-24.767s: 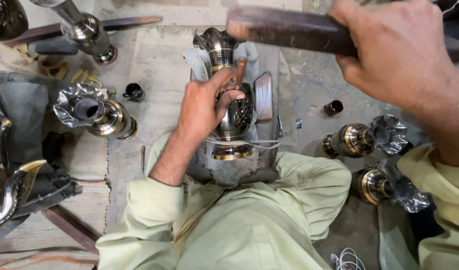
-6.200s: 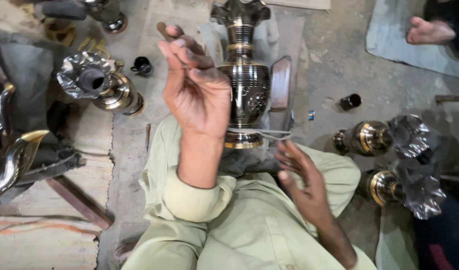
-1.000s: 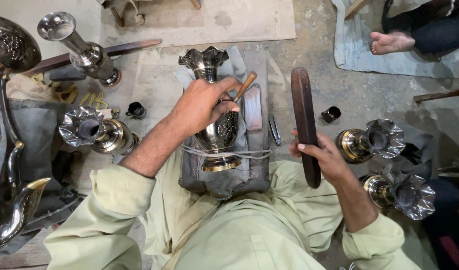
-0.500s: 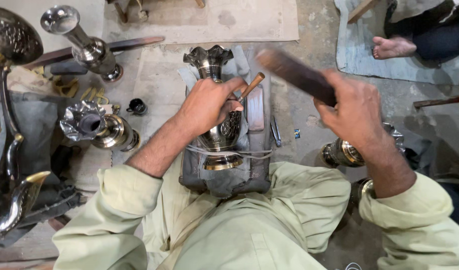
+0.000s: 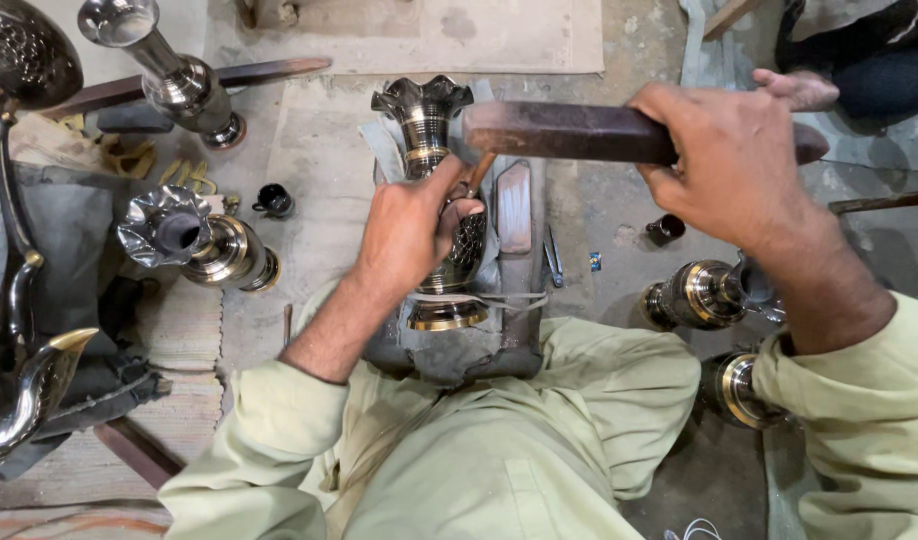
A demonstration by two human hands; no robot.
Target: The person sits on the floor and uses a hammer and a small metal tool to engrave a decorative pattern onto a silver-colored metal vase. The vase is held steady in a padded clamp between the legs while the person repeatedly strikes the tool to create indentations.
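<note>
The vase lies between the knees, 1 vase left, 2 vases right.

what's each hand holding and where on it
Right hand grips a dark wooden bar near one end. Left hand holds a small wooden-handled tool against the metal vase, by its lower shaft.

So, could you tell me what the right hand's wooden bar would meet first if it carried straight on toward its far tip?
Probably the fluted mouth of the metal vase: the wooden bar in the right hand ends right beside it, though depth is unclear.
</note>
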